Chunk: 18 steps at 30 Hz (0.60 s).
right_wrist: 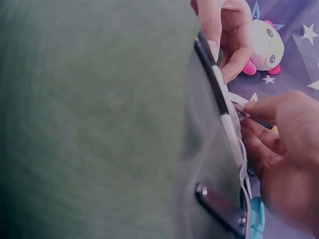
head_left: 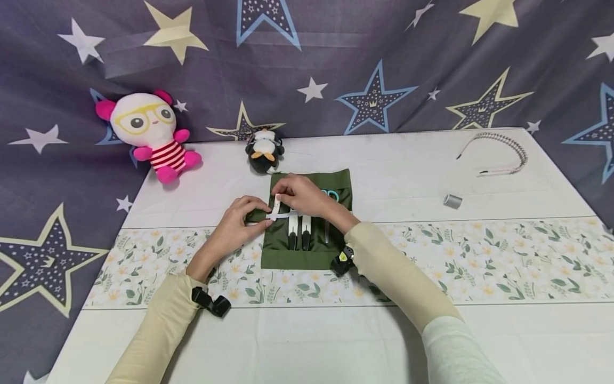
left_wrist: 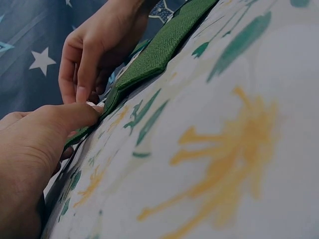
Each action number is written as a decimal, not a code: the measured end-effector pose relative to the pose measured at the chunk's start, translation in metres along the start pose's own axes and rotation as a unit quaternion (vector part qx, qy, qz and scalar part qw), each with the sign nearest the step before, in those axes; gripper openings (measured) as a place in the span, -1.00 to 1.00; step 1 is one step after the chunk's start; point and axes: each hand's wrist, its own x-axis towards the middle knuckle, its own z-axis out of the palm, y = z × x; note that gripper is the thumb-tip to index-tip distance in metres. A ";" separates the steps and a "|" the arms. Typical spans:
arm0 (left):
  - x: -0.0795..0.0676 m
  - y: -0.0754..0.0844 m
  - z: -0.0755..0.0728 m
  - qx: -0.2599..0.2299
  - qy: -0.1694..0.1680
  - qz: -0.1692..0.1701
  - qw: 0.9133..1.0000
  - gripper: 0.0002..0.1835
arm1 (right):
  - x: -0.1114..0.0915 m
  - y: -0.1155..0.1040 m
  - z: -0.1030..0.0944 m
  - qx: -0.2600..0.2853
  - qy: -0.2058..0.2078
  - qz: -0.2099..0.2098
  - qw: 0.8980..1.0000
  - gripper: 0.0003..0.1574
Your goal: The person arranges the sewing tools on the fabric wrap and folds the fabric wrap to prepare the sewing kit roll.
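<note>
A dark green cloth organiser (head_left: 283,260) lies flat, with a white elastic band (head_left: 284,215) across its middle. My left hand (head_left: 235,224) pinches the organiser's left edge beside the band, thumb on top in the left wrist view. From above, my right hand (head_left: 303,196) pinches the top of a slim white piece (head_left: 276,204), whose lower end meets the band; its kind is hidden by the fingers. To its right, two white tools with black ends (head_left: 293,232) stand side by side under the band. Scissors with teal handles (head_left: 332,194) sit farther right, partly behind the right wrist.
Behind the organiser sits a penguin plush (head_left: 264,152). A pink and white plush with yellow glasses (head_left: 151,136) leans at the back left. On the right lie a grey cylinder (head_left: 453,201) and a beaded headband (head_left: 515,149). A floral strip (head_left: 479,261) crosses the white table.
</note>
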 end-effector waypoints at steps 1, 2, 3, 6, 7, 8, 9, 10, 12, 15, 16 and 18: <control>0.000 0.000 0.000 0.001 0.001 0.001 1.000 -0.70 | 0.000 0.000 0.000 -0.010 0.002 0.001 1.000 -0.74; 0.000 0.000 0.000 0.001 0.001 0.001 1.000 -0.70 | 0.001 0.001 0.000 -0.018 0.003 0.003 1.000 -0.74; 0.000 0.000 0.000 0.002 0.002 0.002 1.000 -0.70 | 0.001 0.001 0.001 -0.023 0.003 0.006 1.000 -0.74; 0.000 0.000 0.000 0.001 0.003 0.003 1.000 -0.70 | 0.002 0.000 0.001 -0.035 0.004 0.007 0.999 -0.74; 0.000 0.000 0.000 0.002 0.002 0.003 1.000 -0.70 | 0.002 0.000 0.001 -0.039 0.004 0.008 0.999 -0.75; 0.000 0.000 0.000 0.002 0.003 0.004 1.000 -0.70 | 0.002 0.000 0.001 -0.042 0.004 0.008 0.999 -0.75; -0.001 0.000 0.000 0.001 0.003 0.004 1.000 -0.70 | 0.003 0.000 0.001 -0.047 0.004 0.007 0.999 -0.75; -0.001 0.000 0.000 0.001 0.003 0.005 1.000 -0.71 | 0.003 0.000 0.001 -0.050 0.003 0.007 0.999 -0.75; -0.001 -0.001 0.000 0.001 0.003 0.006 1.000 -0.71 | 0.004 0.000 0.001 -0.055 0.000 0.010 0.998 -0.75; -0.001 -0.001 0.000 0.001 0.003 0.006 1.000 -0.71 | 0.004 0.000 0.002 -0.059 -0.004 0.012 0.998 -0.74; -0.001 -0.001 0.000 0.001 0.003 0.007 1.000 -0.71 | 0.004 0.000 0.002 -0.059 -0.004 0.014 0.998 -0.74; -0.001 0.000 -0.001 0.000 0.003 0.006 1.000 -0.71 | 0.004 -0.001 0.002 -0.059 -0.005 0.015 0.998 -0.74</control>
